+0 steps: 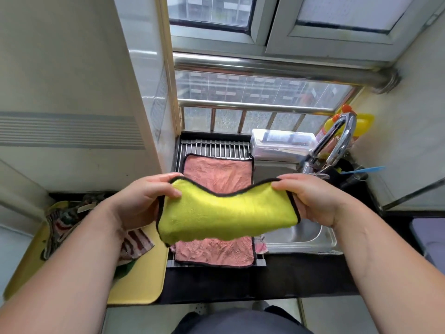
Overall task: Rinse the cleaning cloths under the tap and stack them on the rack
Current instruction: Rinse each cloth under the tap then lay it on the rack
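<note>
both hands hold a folded yellow-green cloth (226,213) stretched between them, the left hand (142,201) pinching its left end and the right hand (313,198) pinching its right end. it hangs above a pink cloth (216,174) lying flat on the rack (214,147) beside the sink (301,237). striped cloths (62,220) lie on a yellow tray (142,280) on the surface to the left.

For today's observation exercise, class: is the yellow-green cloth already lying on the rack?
No, the left hand and right hand pinch the yellow-green cloth by its upper corners above the pink cloth spread on the rack.
</note>
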